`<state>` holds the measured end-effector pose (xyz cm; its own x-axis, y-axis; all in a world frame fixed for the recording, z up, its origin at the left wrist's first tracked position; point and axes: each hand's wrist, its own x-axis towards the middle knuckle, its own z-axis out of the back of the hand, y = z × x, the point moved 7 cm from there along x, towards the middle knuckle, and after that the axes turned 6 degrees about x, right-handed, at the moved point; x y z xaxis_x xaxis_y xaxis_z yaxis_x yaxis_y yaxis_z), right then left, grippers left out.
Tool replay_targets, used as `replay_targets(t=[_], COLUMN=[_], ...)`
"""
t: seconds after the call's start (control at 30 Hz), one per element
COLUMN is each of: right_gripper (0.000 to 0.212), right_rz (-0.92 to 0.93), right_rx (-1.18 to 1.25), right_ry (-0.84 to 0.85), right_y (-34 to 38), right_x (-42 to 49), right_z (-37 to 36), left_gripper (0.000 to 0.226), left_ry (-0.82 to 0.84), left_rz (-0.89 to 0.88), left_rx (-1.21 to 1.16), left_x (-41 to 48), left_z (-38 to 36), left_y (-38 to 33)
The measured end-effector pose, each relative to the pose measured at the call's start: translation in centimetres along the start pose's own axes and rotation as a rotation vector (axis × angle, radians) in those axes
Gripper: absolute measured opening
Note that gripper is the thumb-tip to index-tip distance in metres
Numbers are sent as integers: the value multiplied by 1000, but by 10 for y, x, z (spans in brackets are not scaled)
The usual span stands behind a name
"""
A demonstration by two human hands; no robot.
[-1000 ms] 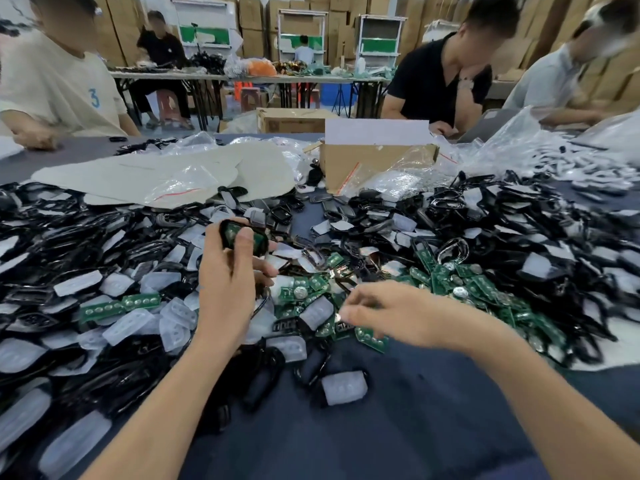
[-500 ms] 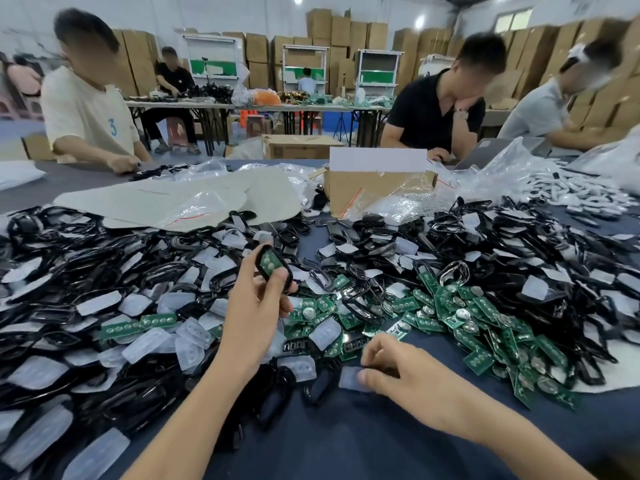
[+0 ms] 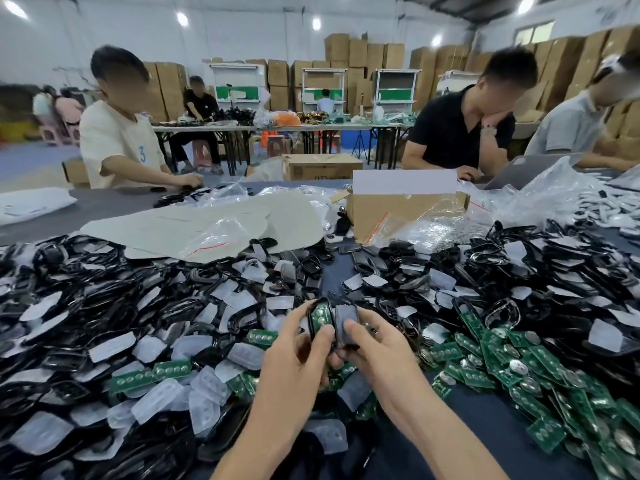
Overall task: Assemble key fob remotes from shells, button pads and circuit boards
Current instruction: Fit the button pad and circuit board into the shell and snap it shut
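Note:
My left hand (image 3: 294, 362) grips a black key fob shell (image 3: 320, 318) with a green circuit board seated inside it, held upright above the table. My right hand (image 3: 377, 348) pinches a translucent button pad (image 3: 346, 318) and holds it right beside the shell, the two parts touching. Heaps of black shells (image 3: 104, 306), loose translucent button pads (image 3: 166, 393) and green circuit boards (image 3: 512, 362) cover the dark table (image 3: 467, 403) all round my hands.
A cardboard box (image 3: 401, 209) with clear plastic bags stands at the table's middle back, beside flat pale sheets (image 3: 207, 223). Three people sit along the far edge. More tables and stacked cartons fill the room behind.
My right hand picked a button pad off the table and lifted it to the shell. My left hand brought the shell with the board toward the centre. The camera tilted up.

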<state>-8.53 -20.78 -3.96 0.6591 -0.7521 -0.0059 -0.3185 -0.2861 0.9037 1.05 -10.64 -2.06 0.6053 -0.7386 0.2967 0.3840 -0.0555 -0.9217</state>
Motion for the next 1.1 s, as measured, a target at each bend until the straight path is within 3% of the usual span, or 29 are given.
replay_targets(t=[0.13,0.57,0.73,0.97,1.1], right_gripper=[20,18,19,20,18], right_rz=[32,88,125,113,119], right_rx=[-104,-46,-13,-60,-89], right_ry=[-89,-30,-88,-135,-141], right_y=[-5,2,7,5,6], right_x=[6,6,6,7,5], right_z=[12,11,16,22,21], left_gripper=[35,34,15,15,7], left_ry=[-10,-78,-71,-42,15], left_rz=[-3,37,81,111,77], left_rx=[44,27,-63,-272,-227], left_x=[4,5,8,8,8], left_z=[1,11,11,3,2], left_y=[3,5,6,8,5])
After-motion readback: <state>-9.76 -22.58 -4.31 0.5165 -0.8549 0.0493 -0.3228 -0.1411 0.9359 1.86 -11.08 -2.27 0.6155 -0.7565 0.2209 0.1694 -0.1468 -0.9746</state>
